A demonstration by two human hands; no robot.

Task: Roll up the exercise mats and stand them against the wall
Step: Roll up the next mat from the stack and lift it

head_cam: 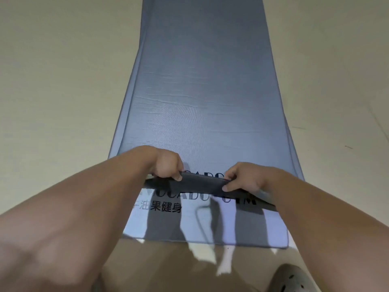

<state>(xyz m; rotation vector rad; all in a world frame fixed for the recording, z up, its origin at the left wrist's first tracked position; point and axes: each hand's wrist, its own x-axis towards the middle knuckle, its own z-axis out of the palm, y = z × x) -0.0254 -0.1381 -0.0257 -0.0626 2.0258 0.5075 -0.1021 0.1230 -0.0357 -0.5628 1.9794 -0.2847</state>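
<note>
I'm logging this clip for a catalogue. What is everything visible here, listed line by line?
exercise mat: one, blue-grey, unrolled flat on the floor, stretching away from the camera, black lettering near its close end
dark strap: one, black, held above the mat's near end, across its width
floor: one, pale cream, on both sides of the mat
shoe: one, grey with holes, bottom right corner
left hand: one, pinches the strap left of centre
right hand: one, pinches the strap right of centre
</note>
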